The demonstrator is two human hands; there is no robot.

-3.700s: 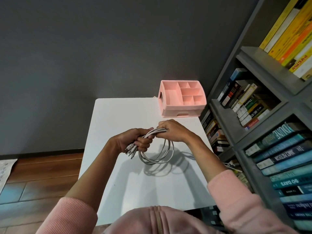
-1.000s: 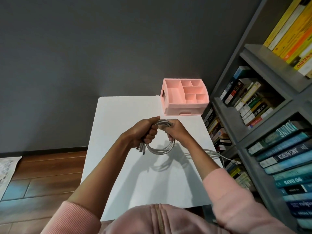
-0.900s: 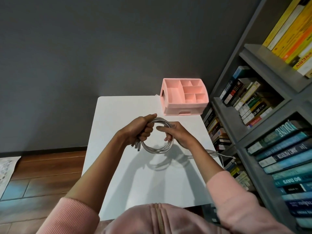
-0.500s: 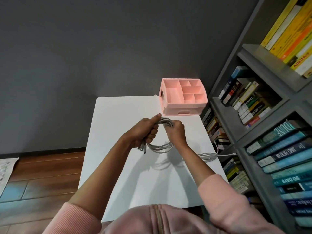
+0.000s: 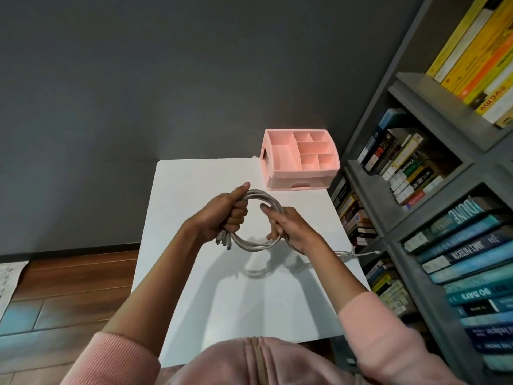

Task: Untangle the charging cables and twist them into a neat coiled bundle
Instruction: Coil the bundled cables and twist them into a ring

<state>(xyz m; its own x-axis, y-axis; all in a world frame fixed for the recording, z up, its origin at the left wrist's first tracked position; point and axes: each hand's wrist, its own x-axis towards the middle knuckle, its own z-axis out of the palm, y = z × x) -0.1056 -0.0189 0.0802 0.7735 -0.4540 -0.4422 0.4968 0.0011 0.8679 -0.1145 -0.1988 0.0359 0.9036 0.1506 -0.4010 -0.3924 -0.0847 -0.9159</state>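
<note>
- Charging cables (image 5: pixel 251 246): several pale grey-white strands run together in one round, multi-turn loop. The strands lie roughly parallel, with no knots visible.
- The loop is held up over the middle of the white desk (image 5: pixel 188 187), and its ring-shaped shadow falls on the desktop nearer the person.
- Connector ends (image 5: pixel 223 241): a cluster of plugs hangs out below the left fist. The plug type is too small to tell.
- Loose tail (image 5: pixel 358 253): the uncoiled strands run from the right hand across the desk and off its right edge toward the bookshelf.
- Left hand (image 5: pixel 222 216): fist clamped round the loop's left side, with the thumb laid along the top arc.
- Right hand (image 5: pixel 290 229): fingers curled round the loop's right side, with one fingertip sticking out toward the loop's centre.
- The hands are apart, on opposite sides of the loop.
- Pink compartment organizer (image 5: pixel 299 179): sits at the far right corner of the desk, well apart from the cables.
- Grey bookshelf (image 5: pixel 433 90): stands just right of the desk and is packed with books.
- Readable spines, all teal or blue and seen inverted: "DUNE" (image 5: pixel 459 213), "JAMES PATTERSON" (image 5: pixel 469 250), "90 DAYS" (image 5: pixel 475 295).
- Other spine text is too small or blurred to read. No brand marks are visible on the cables or the organizer.
</note>
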